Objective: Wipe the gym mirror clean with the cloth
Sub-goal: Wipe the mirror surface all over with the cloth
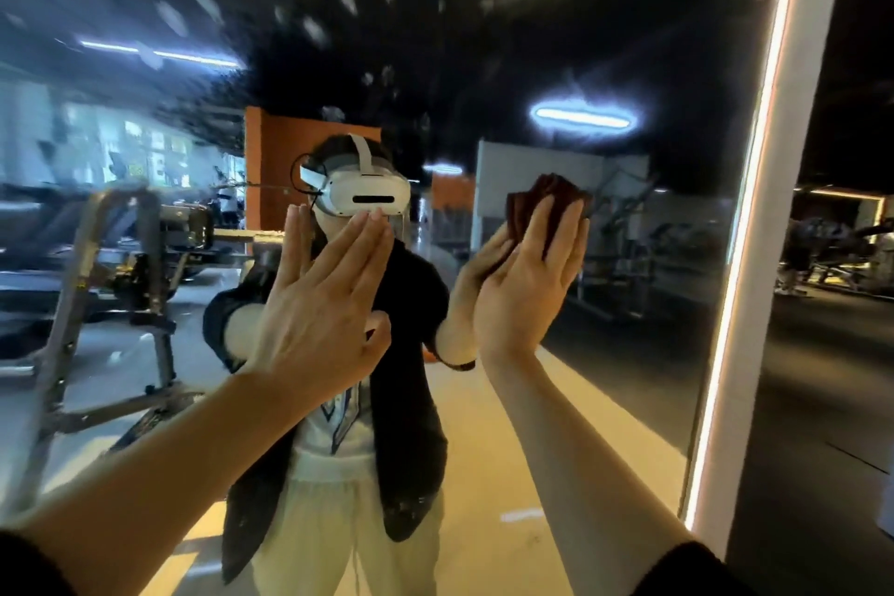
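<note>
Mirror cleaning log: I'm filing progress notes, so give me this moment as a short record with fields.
surface: mirror, with a lit frame along its right edge
smears: pale streaks on the upper left of the glass
cloth: dark red cloth, folded, against the glass
right hand: right hand presses the cloth flat to the mirror, fingers straight
left hand: left hand open, fingers straight, raised toward the glass, holding nothing
reflection: person with a white headset, gym machines behind
</note>
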